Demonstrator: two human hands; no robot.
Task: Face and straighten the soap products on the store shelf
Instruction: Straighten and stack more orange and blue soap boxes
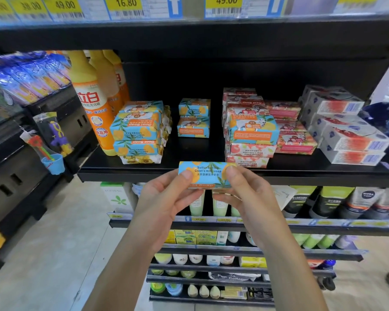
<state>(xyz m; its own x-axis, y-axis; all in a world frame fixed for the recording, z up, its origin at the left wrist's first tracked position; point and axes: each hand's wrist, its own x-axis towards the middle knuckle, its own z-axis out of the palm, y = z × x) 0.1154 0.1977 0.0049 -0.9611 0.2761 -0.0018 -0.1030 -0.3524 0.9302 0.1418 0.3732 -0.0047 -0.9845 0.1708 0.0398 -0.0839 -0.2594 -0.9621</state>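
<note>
While the blue goat soap stack (137,133) at left sits crooked with labels upside down, one Sulfur Spring soap box (206,175) is held label-upright just before the shelf (126,176) edge, the left hand (166,198) and right hand (245,196) each with a pinching grip on one end. Further right a stray blue box (253,131) tops the pink soaps (249,151) and the white boxes (344,135) lie askew, so most facing looks undone.

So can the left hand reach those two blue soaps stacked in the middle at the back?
Probably not right now: the left hand is pinching the soap box with the right hand. The shelf before the two stacked soaps is bare, so after letting go it likely could.
</note>
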